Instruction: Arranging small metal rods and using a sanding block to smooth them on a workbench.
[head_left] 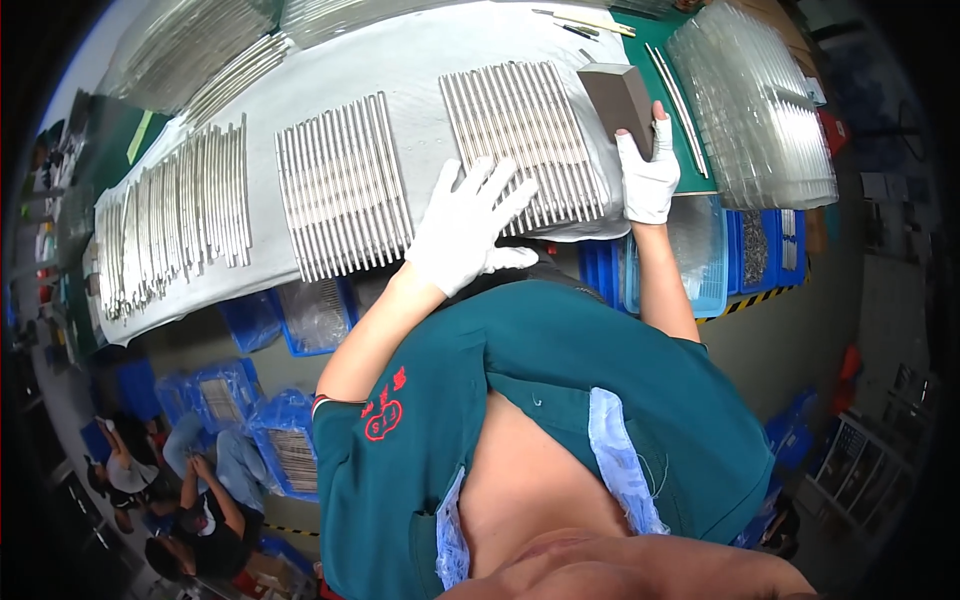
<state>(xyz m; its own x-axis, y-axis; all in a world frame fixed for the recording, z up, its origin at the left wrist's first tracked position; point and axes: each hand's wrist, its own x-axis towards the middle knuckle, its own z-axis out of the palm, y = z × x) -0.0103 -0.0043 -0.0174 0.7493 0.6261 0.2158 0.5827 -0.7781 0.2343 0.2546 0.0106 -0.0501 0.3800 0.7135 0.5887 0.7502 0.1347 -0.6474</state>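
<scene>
My left hand (470,225), in a white glove, lies with fingers spread over the near left corner of a row of slim metal rods (515,110). The rods lie side by side on a white cloth (425,120). A dark brown, straight-edged block (612,95) with a lighter grey top face stands just right of that row. Closed around the block's near end is my right hand (648,175), its glove leaving some fingertips bare. A second neat row of rods (340,185) lies to the left, and a looser, uneven group of rods (180,210) is farther left.
Stacked clear plastic trays (755,110) stand at the right, beside two separate rods (678,110) on the green tabletop. Pens (585,24) lie at the back. Blue bins (752,250) sit below the table edge. Seated people (205,500) are at lower left.
</scene>
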